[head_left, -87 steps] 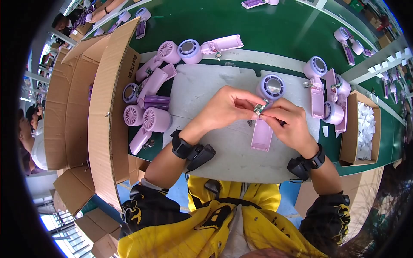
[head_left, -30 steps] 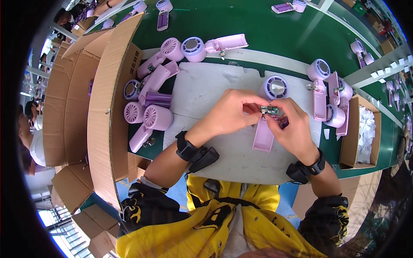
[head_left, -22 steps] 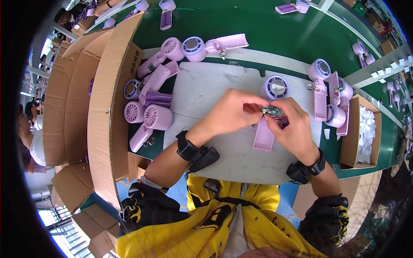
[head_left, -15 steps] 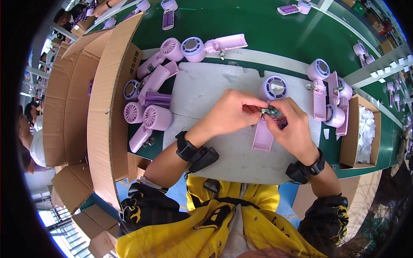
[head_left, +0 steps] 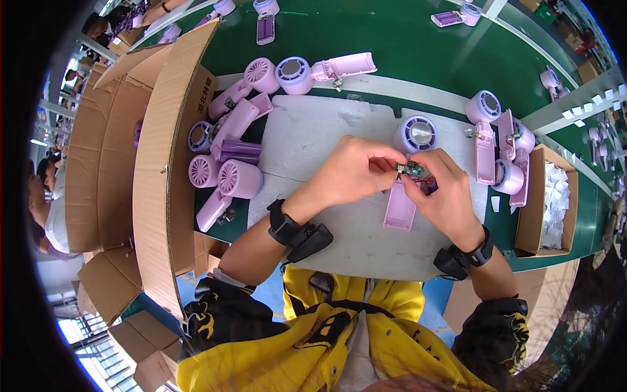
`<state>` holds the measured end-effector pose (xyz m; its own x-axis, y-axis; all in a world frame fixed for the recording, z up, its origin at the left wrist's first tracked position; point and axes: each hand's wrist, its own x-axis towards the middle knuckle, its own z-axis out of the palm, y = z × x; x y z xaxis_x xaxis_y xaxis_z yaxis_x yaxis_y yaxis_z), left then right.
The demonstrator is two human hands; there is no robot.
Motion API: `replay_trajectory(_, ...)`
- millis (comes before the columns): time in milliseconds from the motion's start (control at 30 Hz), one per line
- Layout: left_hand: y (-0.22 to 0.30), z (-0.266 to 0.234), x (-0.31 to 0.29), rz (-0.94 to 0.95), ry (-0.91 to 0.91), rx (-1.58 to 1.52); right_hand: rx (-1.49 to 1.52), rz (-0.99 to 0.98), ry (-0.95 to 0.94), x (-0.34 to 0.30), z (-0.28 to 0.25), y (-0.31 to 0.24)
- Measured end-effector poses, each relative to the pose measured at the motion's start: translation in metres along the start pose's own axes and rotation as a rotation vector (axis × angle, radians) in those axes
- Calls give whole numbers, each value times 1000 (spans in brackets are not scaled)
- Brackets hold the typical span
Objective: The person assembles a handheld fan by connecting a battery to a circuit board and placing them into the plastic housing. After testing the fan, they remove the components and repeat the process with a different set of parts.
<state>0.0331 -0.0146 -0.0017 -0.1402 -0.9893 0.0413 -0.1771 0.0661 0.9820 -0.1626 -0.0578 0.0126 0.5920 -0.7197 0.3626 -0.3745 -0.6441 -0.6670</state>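
Between my two hands is a small green circuit board (head_left: 411, 169), its white connector toward the left. My left hand (head_left: 356, 171) pinches the board's left end between thumb and fingertips. On the other side, my right hand (head_left: 443, 189) has its thumb and fingers closed on the right end, with thin dark wires below. Under the hands lies a pink handheld fan; its round purple-rimmed head (head_left: 418, 133) points away from me and its open handle shell (head_left: 399, 208) toward me. Part of a purple piece shows beside my right fingers; the rest is hidden.
A grey foam mat (head_left: 313, 140) covers the work place. Pink fans (head_left: 240, 178) are heaped at the left beside a large cardboard box (head_left: 153, 163). More opened fans (head_left: 484, 150) lie at the right, near a carton of white paper pieces (head_left: 555, 206). Beyond runs a green surface (head_left: 366, 32) carrying fans.
The fans on the far green surface have shifted slightly to the right. My hands and the circuit board stay almost where they were.
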Motion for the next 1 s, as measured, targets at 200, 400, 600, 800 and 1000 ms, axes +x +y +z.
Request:
replay_trajectory(200,-3,1,0,85,16,69,1,-3,37,0,2,0)
replay_trajectory(400,-3,1,0,167,39,153,-7,-47,58,0,2,1)
replay_trajectory(600,-6,2,2,209,46,172,10,-38,73,0,2,2)
replay_trajectory(800,-6,5,3,240,90,158,-10,-56,90,0,3,4)
replay_trajectory(1000,-6,4,3,263,90,171,5,-35,80,-2,3,3)
